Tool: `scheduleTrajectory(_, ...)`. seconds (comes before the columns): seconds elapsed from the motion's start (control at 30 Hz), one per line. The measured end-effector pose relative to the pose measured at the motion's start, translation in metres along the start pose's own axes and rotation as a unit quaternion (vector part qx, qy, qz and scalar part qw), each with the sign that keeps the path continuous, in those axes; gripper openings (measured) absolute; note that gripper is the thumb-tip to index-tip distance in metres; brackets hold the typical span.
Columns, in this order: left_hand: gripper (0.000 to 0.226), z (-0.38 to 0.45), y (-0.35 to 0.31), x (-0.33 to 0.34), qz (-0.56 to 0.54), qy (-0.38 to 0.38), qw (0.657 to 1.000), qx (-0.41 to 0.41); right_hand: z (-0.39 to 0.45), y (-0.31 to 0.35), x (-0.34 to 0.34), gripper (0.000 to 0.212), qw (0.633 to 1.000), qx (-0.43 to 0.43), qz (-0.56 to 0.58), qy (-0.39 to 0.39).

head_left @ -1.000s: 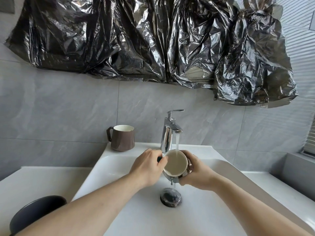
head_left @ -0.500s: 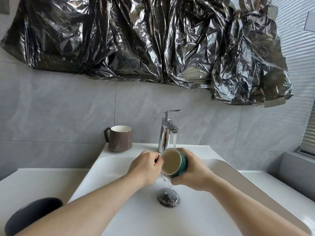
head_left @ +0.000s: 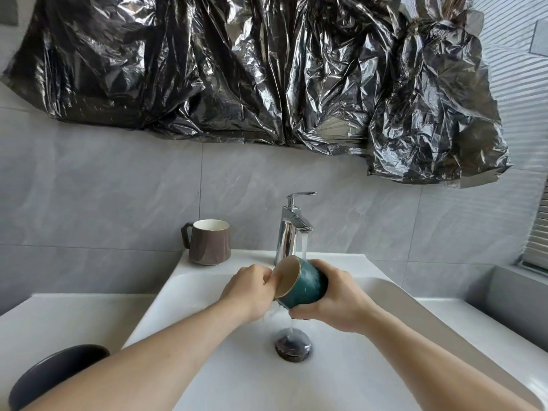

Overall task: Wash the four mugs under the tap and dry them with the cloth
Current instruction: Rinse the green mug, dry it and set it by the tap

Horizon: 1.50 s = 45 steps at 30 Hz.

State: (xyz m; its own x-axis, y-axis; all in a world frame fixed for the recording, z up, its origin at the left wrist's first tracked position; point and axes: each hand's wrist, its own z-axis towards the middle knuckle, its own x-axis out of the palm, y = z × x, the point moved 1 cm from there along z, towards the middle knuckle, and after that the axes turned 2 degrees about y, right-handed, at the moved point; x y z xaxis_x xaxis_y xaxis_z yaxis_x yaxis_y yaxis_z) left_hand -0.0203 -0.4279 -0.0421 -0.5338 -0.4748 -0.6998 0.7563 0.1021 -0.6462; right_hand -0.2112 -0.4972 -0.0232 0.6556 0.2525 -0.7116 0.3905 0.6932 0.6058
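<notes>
A dark green mug (head_left: 307, 284) with a cream inside lies tipped on its side over the white sink (head_left: 207, 345), mouth facing left. My right hand (head_left: 335, 301) grips its base and body. My left hand (head_left: 252, 287) holds the rim side, fingers curled; the handle is hidden. Water runs from the chrome tap (head_left: 292, 229) onto the green mug and pours off it toward the drain (head_left: 293, 345). A brown mug (head_left: 210, 242) stands upright on the sink's back left corner. No cloth is in view.
A dark round object (head_left: 56, 372) sits on the white counter at the lower left. Crumpled black plastic (head_left: 267, 72) covers the wall above. A grey ledge and a window blind (head_left: 536, 232) are at the right.
The green mug went from upright and filling under the stream to tipped on its side, spilling its water. Both hands kept hold and shifted slightly left and up.
</notes>
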Motion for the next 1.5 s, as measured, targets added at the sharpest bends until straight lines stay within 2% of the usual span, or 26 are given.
scheduleTrajectory(0.13, 0.058, 0.002, 0.002, 0.001, -0.036, 0.012, 0.999, -0.036, -0.002, 0.004, 0.000, 0.065, 0.998, 0.021, 0.058, 0.021)
scheduleTrajectory(0.3, 0.041, 0.002, -0.002, 0.000, -0.099, 0.050, 0.992, -0.065, -0.001, 0.005, -0.001, 0.061, 0.996, 0.030, 0.082, 0.011)
scheduleTrajectory(0.53, 0.051, -0.002, -0.008, 0.000, -0.166, 0.010, 0.984, -0.062, -0.003, 0.007, 0.000, 0.059, 0.989, 0.065, 0.134, 0.022)
scheduleTrajectory(0.63, 0.060, -0.002, -0.011, 0.000, -0.192, 0.032, 0.979, -0.052, -0.004, 0.006, 0.001, 0.053, 0.985, 0.084, 0.145, 0.028)
scheduleTrajectory(0.73, 0.062, -0.004, -0.013, 0.000, -0.221, 0.062, 0.973, -0.038, -0.004, 0.004, 0.001, 0.057, 0.984, 0.097, 0.149, 0.029)
scheduleTrajectory(0.87, 0.059, -0.005, -0.008, 0.002, -0.203, 0.089, 0.975, 0.006, 0.000, 0.000, 0.000, 0.063, 0.980, 0.117, 0.159, 0.025)
scheduleTrajectory(1.0, 0.069, -0.004, -0.006, 0.002, -0.135, 0.059, 0.989, 0.027, 0.002, -0.002, 0.001, 0.059, 0.972, 0.153, 0.179, -0.005)
scheduleTrajectory(1.1, 0.071, -0.004, -0.010, 0.002, -0.111, 0.053, 0.992, 0.018, 0.003, -0.003, 0.002, 0.062, 0.966, 0.171, 0.193, -0.019)
scheduleTrajectory(1.2, 0.085, -0.004, -0.013, 0.000, -0.119, 0.060, 0.991, -0.002, 0.002, -0.002, 0.004, 0.068, 0.959, 0.178, 0.219, -0.025)
scheduleTrajectory(1.37, 0.073, -0.001, -0.011, -0.005, -0.149, 0.044, 0.987, -0.034, 0.000, 0.006, 0.011, 0.085, 0.963, 0.141, 0.229, -0.002)
scheduleTrajectory(1.5, 0.077, 0.000, -0.010, -0.004, -0.166, 0.054, 0.983, -0.052, -0.001, 0.008, 0.009, 0.072, 0.974, 0.116, 0.196, -0.011)
